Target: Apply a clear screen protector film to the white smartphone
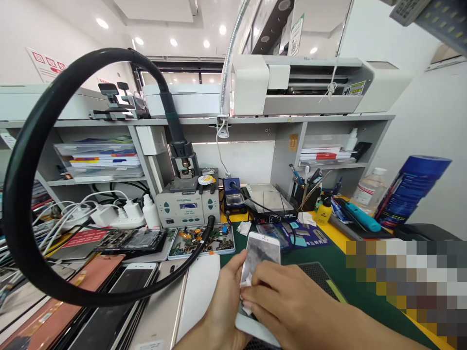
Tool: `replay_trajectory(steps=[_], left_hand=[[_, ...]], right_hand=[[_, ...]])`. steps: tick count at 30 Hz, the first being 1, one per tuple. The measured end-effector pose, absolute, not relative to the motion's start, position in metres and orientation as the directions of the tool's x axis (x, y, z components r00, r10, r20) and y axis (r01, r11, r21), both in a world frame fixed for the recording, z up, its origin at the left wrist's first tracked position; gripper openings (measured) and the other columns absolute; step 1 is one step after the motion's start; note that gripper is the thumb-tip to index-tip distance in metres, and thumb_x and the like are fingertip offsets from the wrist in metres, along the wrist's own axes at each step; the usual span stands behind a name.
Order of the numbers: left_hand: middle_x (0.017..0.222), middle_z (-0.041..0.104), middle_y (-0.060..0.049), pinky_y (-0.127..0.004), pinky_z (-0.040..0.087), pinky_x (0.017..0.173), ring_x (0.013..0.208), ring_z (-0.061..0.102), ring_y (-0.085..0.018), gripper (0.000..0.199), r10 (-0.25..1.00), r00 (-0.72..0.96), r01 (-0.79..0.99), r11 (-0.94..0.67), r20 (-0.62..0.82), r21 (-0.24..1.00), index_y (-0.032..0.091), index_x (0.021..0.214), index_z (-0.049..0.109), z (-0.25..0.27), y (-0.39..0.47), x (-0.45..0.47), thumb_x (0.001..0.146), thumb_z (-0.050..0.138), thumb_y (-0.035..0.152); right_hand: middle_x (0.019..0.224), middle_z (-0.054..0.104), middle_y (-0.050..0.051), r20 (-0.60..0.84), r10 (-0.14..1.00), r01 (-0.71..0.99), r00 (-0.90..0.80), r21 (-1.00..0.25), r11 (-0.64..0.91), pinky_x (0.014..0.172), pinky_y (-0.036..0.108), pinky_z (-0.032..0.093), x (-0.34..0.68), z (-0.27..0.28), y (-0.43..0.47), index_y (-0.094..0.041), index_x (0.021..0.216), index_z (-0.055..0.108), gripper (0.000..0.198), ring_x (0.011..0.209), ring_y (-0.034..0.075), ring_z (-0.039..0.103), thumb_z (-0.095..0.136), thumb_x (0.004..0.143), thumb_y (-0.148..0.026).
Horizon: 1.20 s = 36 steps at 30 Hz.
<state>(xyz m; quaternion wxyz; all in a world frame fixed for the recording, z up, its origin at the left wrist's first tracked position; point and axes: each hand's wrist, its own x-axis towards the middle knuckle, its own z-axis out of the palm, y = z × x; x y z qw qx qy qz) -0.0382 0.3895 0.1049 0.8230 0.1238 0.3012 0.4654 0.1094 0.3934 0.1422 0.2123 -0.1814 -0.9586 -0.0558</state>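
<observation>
A white-framed smartphone (265, 248) with a grey, smudged-looking screen is held tilted up above the bench, its top edge away from me. My left hand (223, 304) is closed around its left side, the thumb along the edge. Over the middle of the screen, my right hand (292, 299) has its fingers bent and pressed together on a crumpled white tissue (248, 283) against the glass. That hand covers much of the phone's lower half. Below them shows part of a dark perforated pad (319, 278) on the green mat (355, 279).
A thick black hose (22, 170) loops across the left from the rework station (189, 206). Several tablets and phones (113, 296) lie at left, beside a tray of small parts (222, 245). A yellow bottle (323, 211) and a blue roll (414, 189) stand at right.
</observation>
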Motion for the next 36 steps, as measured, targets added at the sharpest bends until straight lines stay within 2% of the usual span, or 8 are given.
replay_trajectory(steps=[4,8,12,16,20,23,29,36], left_hand=[[0.048,0.048,0.005,-0.020,0.025,0.039,0.032,0.033,-0.007,0.039,0.813,0.408,-0.714,0.568,-0.415,0.410,0.016,0.075,0.059,0.118,0.384,-0.042,0.096,0.053,0.049],[0.051,0.052,0.002,-0.022,0.025,0.041,0.037,0.040,-0.010,0.040,0.814,0.427,-0.732,0.567,-0.393,0.379,0.015,0.077,0.062,0.120,0.386,-0.043,0.097,0.050,0.048],[0.052,0.055,0.001,-0.021,0.020,0.039,0.036,0.038,-0.009,0.043,0.805,0.446,-0.742,0.577,-0.391,0.343,0.016,0.072,0.059,0.124,0.385,-0.043,0.098,0.049,0.048],[0.069,0.072,-0.008,-0.024,0.036,0.044,0.047,0.058,-0.016,0.044,0.811,0.394,-0.731,0.562,-0.434,0.388,0.011,0.090,0.070,0.134,0.382,-0.043,0.099,0.047,0.047],[0.077,0.077,-0.016,-0.027,0.049,0.056,0.062,0.070,-0.022,0.053,0.834,0.291,-0.741,0.506,-0.468,0.442,0.007,0.091,0.073,0.140,0.382,-0.044,0.100,0.043,0.050],[0.076,0.078,-0.016,-0.027,0.051,0.058,0.061,0.070,-0.021,0.054,0.856,0.256,-0.744,0.471,-0.450,0.474,0.007,0.089,0.074,0.141,0.381,-0.046,0.100,0.043,0.051],[0.078,0.078,-0.018,-0.028,0.051,0.058,0.059,0.069,-0.021,0.059,0.845,0.195,-0.713,0.470,-0.497,0.520,0.005,0.086,0.075,0.143,0.379,-0.047,0.100,0.043,0.052],[0.085,0.079,-0.015,-0.031,0.053,0.065,0.067,0.071,-0.023,0.042,0.913,0.299,-0.788,0.400,-0.277,0.467,0.008,0.093,0.074,0.135,0.382,-0.055,0.098,0.054,0.044]], right_hand=[[0.084,0.067,0.005,0.428,0.280,0.337,-0.859,0.061,0.940,0.054,0.035,0.039,0.109,0.136,0.385,-0.019,0.089,0.070,0.011,0.071,0.020,0.061,0.062,0.094,-0.013],[0.076,0.064,0.003,0.499,0.224,0.295,-0.837,0.065,0.953,0.050,0.034,0.036,0.106,0.129,0.383,-0.019,0.088,0.071,0.016,0.064,0.019,0.057,0.059,0.097,-0.015],[0.080,0.067,0.006,0.498,0.237,0.319,-0.834,0.085,0.944,0.055,0.035,0.040,0.100,0.124,0.384,-0.017,0.093,0.073,0.013,0.070,0.020,0.061,0.060,0.096,-0.014],[0.074,0.063,0.004,0.537,0.212,0.306,-0.817,0.090,0.948,0.052,0.034,0.039,0.101,0.126,0.383,-0.017,0.088,0.071,0.018,0.065,0.019,0.060,0.056,0.097,-0.014],[0.079,0.065,0.006,0.443,0.228,0.316,-0.867,0.135,0.939,0.054,0.035,0.043,0.109,0.144,0.379,-0.018,0.087,0.070,0.023,0.068,0.020,0.063,0.051,0.099,-0.014],[0.082,0.067,0.007,0.406,0.260,0.337,-0.876,0.130,0.932,0.056,0.035,0.045,0.111,0.148,0.378,-0.018,0.092,0.071,0.026,0.071,0.021,0.065,0.048,0.100,-0.012],[0.074,0.063,0.004,0.549,0.229,0.318,-0.804,0.071,0.946,0.049,0.033,0.041,0.103,0.130,0.383,-0.016,0.090,0.071,0.024,0.060,0.019,0.058,0.050,0.100,-0.012],[0.084,0.068,0.007,0.461,0.310,0.366,-0.831,0.034,0.930,0.061,0.033,0.046,0.122,0.152,0.381,-0.017,0.095,0.072,0.024,0.075,0.021,0.065,0.049,0.101,-0.012]])
